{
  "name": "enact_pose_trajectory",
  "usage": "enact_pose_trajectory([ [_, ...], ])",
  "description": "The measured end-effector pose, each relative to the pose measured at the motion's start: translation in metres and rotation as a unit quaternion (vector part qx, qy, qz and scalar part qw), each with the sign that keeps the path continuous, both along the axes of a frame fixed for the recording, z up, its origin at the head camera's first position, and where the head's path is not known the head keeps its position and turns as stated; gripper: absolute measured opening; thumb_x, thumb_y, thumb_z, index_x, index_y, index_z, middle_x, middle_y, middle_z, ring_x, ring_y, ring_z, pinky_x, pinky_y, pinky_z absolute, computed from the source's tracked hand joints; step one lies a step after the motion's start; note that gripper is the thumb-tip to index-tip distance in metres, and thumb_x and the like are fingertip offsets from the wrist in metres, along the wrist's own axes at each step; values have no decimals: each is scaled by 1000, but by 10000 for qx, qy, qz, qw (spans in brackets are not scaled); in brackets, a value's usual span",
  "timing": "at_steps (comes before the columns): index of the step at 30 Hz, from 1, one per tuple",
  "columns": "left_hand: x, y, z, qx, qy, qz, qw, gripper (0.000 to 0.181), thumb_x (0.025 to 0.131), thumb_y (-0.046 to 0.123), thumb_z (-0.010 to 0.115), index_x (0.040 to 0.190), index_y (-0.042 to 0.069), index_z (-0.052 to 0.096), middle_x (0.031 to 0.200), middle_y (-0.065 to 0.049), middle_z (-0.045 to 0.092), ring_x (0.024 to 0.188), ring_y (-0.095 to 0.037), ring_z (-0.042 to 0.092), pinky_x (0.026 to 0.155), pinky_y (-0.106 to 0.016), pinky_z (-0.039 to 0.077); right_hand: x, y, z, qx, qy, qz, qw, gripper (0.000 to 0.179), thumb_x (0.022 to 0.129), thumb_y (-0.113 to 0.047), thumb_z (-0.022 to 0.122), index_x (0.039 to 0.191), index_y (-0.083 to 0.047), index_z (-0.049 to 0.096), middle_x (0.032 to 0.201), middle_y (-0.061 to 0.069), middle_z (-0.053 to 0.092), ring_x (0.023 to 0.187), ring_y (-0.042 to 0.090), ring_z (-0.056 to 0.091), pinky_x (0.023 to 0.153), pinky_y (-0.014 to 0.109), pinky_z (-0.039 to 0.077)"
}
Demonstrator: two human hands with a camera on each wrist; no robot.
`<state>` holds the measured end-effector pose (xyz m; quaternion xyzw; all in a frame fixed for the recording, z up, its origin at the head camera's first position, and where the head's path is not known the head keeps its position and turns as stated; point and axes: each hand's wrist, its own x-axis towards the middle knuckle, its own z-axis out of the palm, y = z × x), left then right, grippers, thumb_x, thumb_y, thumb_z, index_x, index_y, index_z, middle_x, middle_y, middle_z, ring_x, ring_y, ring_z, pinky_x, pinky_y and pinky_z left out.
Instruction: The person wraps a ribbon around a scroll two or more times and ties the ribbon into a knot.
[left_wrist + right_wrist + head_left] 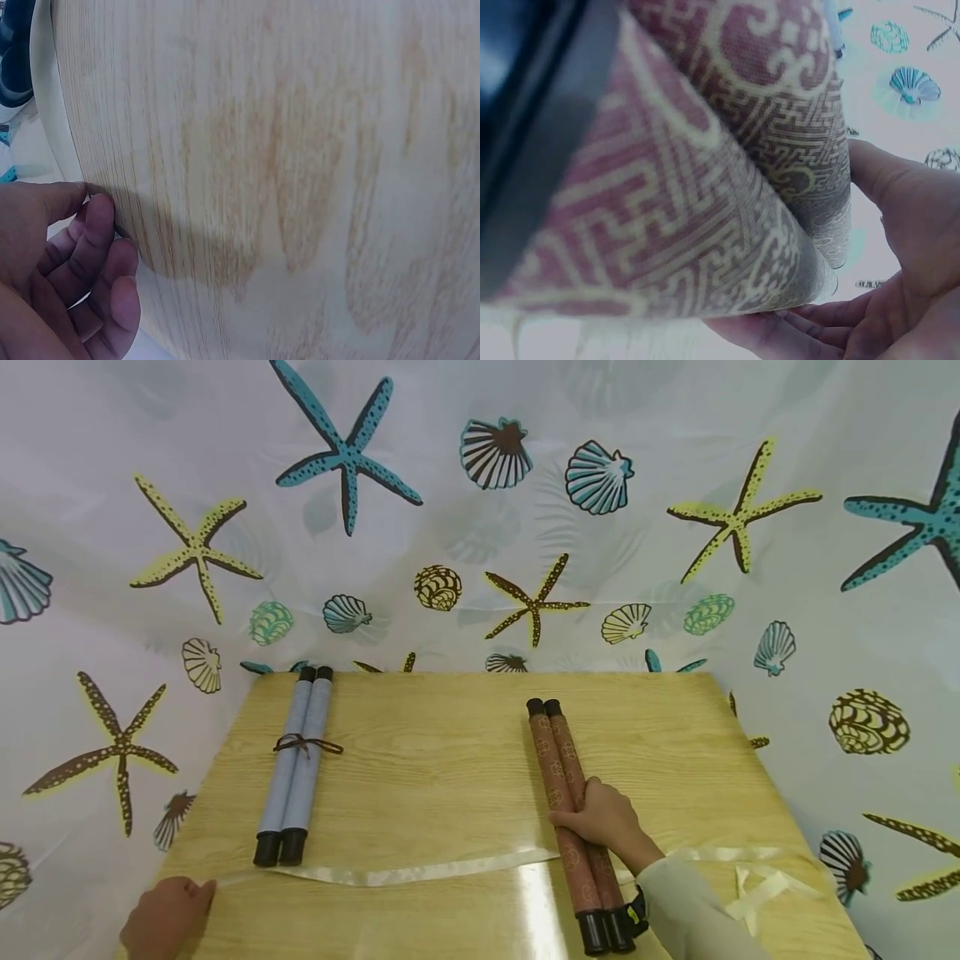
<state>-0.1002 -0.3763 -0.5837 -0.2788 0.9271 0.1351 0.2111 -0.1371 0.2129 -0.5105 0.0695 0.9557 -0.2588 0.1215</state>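
My right hand point(606, 817) grips a rolled brown patterned scroll point(555, 768) with two black-capped rollers, thumb across its top. In the right wrist view the scroll's cream pattern point(705, 187) fills the left side, with the hand point(922, 232) around its far part. A long cream ribbon point(405, 872) runs across the table and passes beneath the scroll. At the table's left front, my left hand point(167, 917) pinches the ribbon's left end between thumb and forefinger. The ribbon point(56, 112) also shows in the left wrist view. Whether the scroll touches the table, I cannot tell.
A light blue rolled scroll point(297, 760), tied with a dark brown cord point(303, 742), lies on the table's left side. Loose ribbon point(765, 889) bunches at the right front. Patterned cloth with starfish and shells point(480, 527) walls the wooden table point(435, 752) at back and sides.
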Motion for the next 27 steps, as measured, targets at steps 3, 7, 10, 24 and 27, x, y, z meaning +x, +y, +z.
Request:
enact_pose_trajectory([
  [3, 0, 0, 2, 72, 44, -4, 10000, 36, 99, 35, 55, 78, 7, 60, 75, -9, 60, 70, -25, 57, 63, -41, 46, 7, -8, -4, -6, 22, -8, 10000, 54, 77, -47, 79, 95, -1, 57, 78, 9, 59, 64, 21, 56, 51, 32, 43],
  [7, 0, 2, 4, 120, 12, 2, 9999, 36, 99, 34, 55, 78, 6, 60, 74, -9, 60, 70, -25, 56, 64, -41, 45, 17, -20, -12, -83, -12, -11, 10000, 55, 75, -46, 81, 95, -1, 56, 77, 8, 58, 65, 20, 56, 52, 31, 43],
  [10, -1, 3, 5, 100, -4, 40, 9999, 36, 99, 34, 54, 77, 6, 60, 75, -9, 60, 70, -25, 56, 64, -42, 46, 22, -28, -17, -149, -1, 3, 9999, 57, 74, -47, 83, 94, -1, 56, 77, 8, 58, 65, 20, 56, 52, 31, 43],
  [24, -4, 8, 8, 484, 184, -497, 9974, 95, 85, 86, 36, 78, -1, 72, 66, -10, 65, 62, -24, 61, 54, -43, 48, 36, -46, -34, -240, 96, -36, 9997, 68, 73, -48, 84, 105, 4, 55, 83, 10, 59, 68, 21, 60, 54, 34, 52],
  [27, -3, 14, 7, 496, 250, -486, 9973, 85, 83, 87, 41, 62, 8, 64, 58, -3, 55, 57, -19, 53, 50, -38, 44, 38, -48, -35, -216, 117, -24, 9997, 70, 73, -48, 84, 106, 5, 54, 83, 11, 59, 68, 21, 61, 55, 35, 52],
])
